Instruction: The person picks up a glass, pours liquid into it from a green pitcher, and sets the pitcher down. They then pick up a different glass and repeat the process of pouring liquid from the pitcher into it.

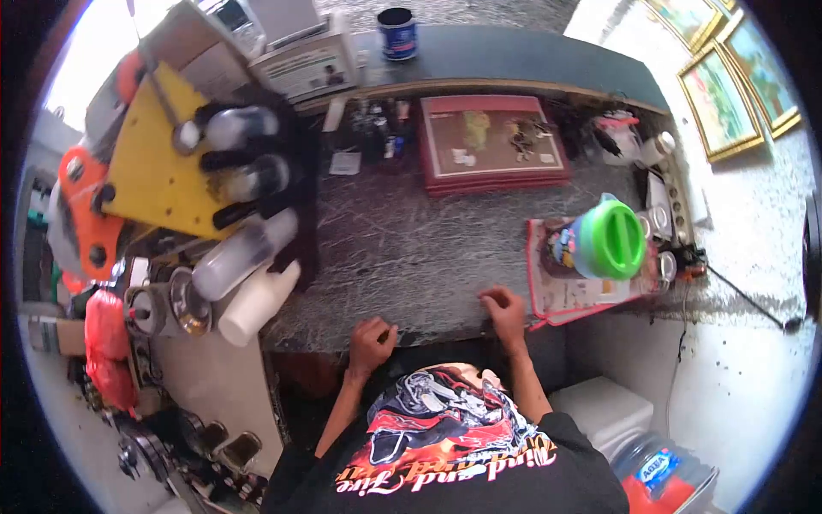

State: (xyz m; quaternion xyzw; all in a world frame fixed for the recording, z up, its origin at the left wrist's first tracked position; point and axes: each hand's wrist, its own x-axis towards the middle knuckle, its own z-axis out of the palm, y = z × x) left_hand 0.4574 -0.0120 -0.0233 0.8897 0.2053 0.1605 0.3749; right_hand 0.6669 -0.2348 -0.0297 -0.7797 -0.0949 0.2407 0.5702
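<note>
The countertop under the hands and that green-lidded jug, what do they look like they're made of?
The countertop looks like polished dark stone, maybe marble or a laminate copy: grey with pale veins. The jug seems plastic, judging by its smooth, bright green lid. The left hand and right hand rest on the counter's edge.
</note>
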